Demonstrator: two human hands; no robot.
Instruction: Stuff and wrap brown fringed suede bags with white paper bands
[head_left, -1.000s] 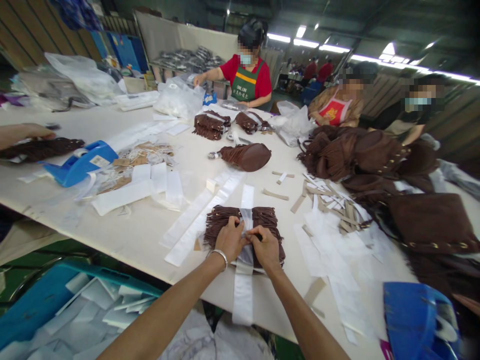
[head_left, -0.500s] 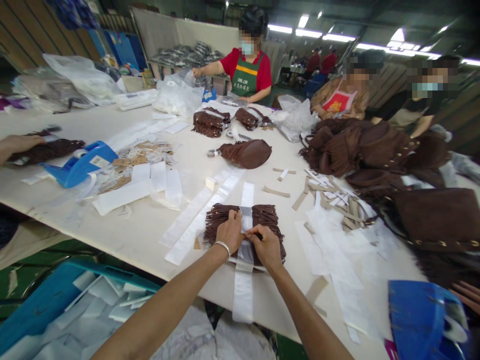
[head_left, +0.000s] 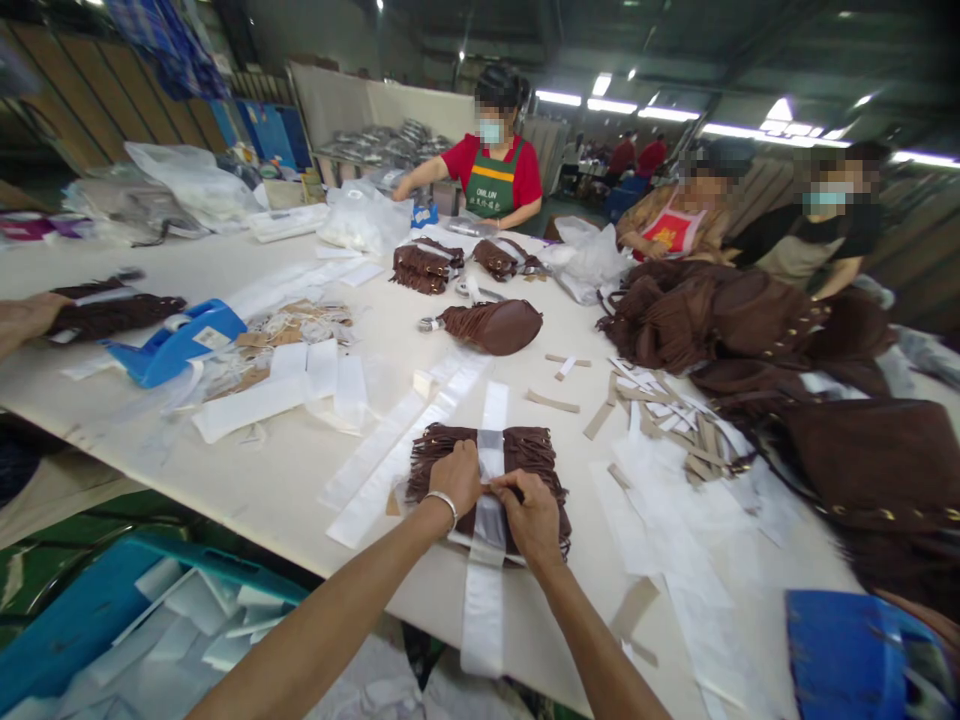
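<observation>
A brown fringed bag (head_left: 526, 450) lies folded on the table in front of me. Down its middle runs a long white strip (head_left: 484, 610), with a clear, shiny band (head_left: 490, 520) over part of it. My left hand (head_left: 455, 478) rests on the left half of the bag, thumb and fingers pinched together near the strip. From the right, my right hand (head_left: 534, 512) meets it, also closed in a pinch. Their fingertips almost touch over the strip. Whatever small piece is between them is too small to make out.
Blue tape dispensers stand at left (head_left: 176, 340) and lower right (head_left: 847, 655). Brown bags (head_left: 877, 460) pile up on the right. Paper strips (head_left: 675, 420) are scattered there. A teal crate (head_left: 97, 580) sits lower left. Co-workers (head_left: 495, 180) stand across the table; another person's hand (head_left: 30, 318) is at left.
The camera view has tilted up slightly, so the table and things on it sit a little lower. Both my hands keep their pinch over the strip on the bag.
</observation>
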